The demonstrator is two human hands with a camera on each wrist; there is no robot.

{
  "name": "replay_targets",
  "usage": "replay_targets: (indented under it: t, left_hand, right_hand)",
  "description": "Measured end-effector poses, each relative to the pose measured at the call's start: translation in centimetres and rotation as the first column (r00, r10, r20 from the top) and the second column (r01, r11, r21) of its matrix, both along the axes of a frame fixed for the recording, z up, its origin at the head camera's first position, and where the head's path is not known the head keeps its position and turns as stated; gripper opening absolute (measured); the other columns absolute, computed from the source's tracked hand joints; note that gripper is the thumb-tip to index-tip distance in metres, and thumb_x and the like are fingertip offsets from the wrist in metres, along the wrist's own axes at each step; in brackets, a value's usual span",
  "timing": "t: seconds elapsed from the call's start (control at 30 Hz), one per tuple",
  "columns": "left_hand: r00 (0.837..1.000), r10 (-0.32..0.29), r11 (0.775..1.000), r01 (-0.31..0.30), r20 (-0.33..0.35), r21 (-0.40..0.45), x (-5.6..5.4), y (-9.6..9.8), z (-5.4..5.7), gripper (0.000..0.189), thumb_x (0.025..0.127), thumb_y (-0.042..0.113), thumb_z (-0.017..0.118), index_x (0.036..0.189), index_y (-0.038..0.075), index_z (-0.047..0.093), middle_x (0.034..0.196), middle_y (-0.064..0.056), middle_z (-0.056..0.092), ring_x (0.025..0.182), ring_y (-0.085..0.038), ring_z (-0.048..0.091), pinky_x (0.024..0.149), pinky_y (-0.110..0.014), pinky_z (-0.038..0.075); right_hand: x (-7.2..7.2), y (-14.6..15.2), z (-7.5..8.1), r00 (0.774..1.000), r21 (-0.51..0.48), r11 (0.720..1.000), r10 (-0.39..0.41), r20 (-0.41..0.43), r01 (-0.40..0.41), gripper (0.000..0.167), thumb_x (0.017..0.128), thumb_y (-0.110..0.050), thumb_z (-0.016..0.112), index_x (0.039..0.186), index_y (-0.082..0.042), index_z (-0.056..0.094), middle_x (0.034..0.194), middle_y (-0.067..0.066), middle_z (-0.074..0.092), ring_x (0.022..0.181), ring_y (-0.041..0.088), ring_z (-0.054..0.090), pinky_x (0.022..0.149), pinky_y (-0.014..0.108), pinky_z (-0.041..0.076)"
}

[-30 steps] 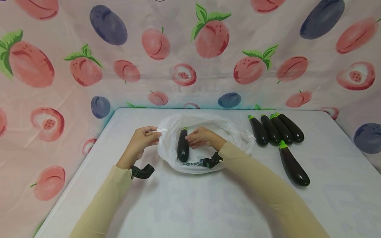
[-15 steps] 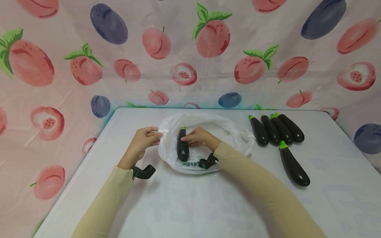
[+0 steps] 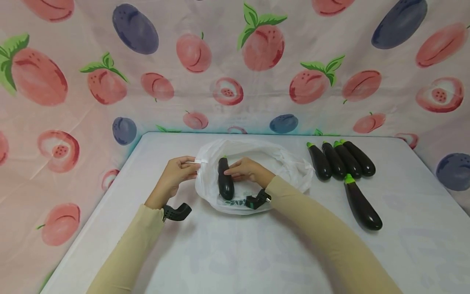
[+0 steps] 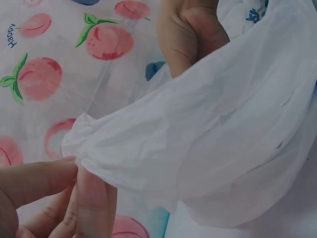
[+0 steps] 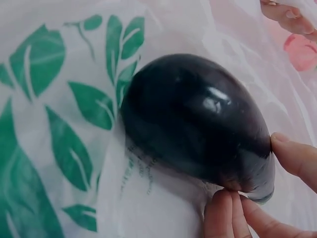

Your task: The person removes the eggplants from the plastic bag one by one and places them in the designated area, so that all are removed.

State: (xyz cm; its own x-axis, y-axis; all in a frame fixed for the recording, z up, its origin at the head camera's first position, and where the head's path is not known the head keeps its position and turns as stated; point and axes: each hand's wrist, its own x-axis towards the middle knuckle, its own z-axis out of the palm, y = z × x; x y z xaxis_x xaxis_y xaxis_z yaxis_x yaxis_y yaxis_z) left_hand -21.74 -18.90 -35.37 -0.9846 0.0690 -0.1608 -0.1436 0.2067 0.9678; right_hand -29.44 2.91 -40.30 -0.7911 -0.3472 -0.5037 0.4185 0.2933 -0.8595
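Note:
A white plastic bag (image 3: 211, 202) with a green leaf print lies on the table, its mouth spread wide. My left hand (image 3: 172, 177) pinches the bag's left rim between thumb and fingers; the left wrist view shows the plastic (image 4: 163, 148) gathered at the fingertips. Inside the bag, near its left wall, is a dark eggplant (image 3: 225, 183) with a green top. Reaching into the mouth, my right hand (image 3: 251, 169) holds this eggplant near its upper part. In the right wrist view, thumb and fingers lie on opposite sides of the eggplant (image 5: 193, 119).
Right of the bag, several eggplants (image 3: 343, 161) lie side by side, green tops pointing away. One more eggplant (image 3: 363, 204) lies in front of them. The white table (image 3: 235, 253) meets a fruit-patterned cloth (image 3: 257, 110) behind and at the sides.
My right hand has moved slightly left and its fingers now grip the eggplant in the bag. That eggplant's top has tipped a little to the left. The left hand stays on the rim.

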Motion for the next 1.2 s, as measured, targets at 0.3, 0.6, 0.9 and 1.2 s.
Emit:
replay_targets:
  t: [0.3,0.6,0.9,1.2]
  left_hand:
    - [1.000,0.000,1.000,0.000,0.005,0.005,0.0,0.0,0.1,0.041,0.090,0.012,0.062,0.124,-0.010,0.051,0.081,0.012,0.066,0.071,-0.001,0.063,0.068,-0.014,0.054]
    - [1.000,0.001,1.000,-0.001,0.006,0.008,0.1,0.0,0.1,0.041,0.090,0.012,0.062,0.124,-0.010,0.051,0.081,0.012,0.066,0.071,-0.001,0.063,0.068,-0.014,0.054]
    - [1.000,0.006,1.000,-0.006,0.011,-0.007,-0.1,0.0,0.2,0.041,0.090,0.012,0.062,0.124,-0.009,0.051,0.082,0.011,0.067,0.071,-0.001,0.063,0.068,-0.015,0.055]
    - [1.000,0.008,1.000,-0.008,0.008,-0.012,0.0,-0.1,0.2,0.042,0.090,0.013,0.063,0.123,-0.009,0.052,0.084,0.009,0.068,0.072,-0.001,0.064,0.069,-0.015,0.055]
  right_hand:
    - [0.0,0.5,-0.1,0.999,-0.071,0.997,0.019,0.040,-0.016,0.042,0.085,0.001,0.064,0.125,0.009,0.054,0.127,0.025,0.056,0.078,0.013,0.065,0.097,0.038,0.050]
    - [0.1,-0.1,-0.4,0.999,-0.012,0.999,0.040,0.033,-0.040,0.040,0.086,-0.010,0.067,0.122,0.006,0.058,0.125,0.020,0.060,0.102,0.022,0.065,0.095,0.036,0.051]
    - [-0.2,-1.1,-0.9,0.997,0.129,0.990,0.061,-0.056,-0.053,0.045,0.075,-0.025,0.080,0.109,0.001,0.066,0.110,0.014,0.067,0.097,0.022,0.067,0.083,0.032,0.056]
    - [0.5,-1.2,0.0,0.999,0.140,0.989,0.040,-0.035,-0.035,0.043,0.079,-0.017,0.076,0.114,0.004,0.063,0.119,0.018,0.063,0.101,0.024,0.065,0.085,0.031,0.055]
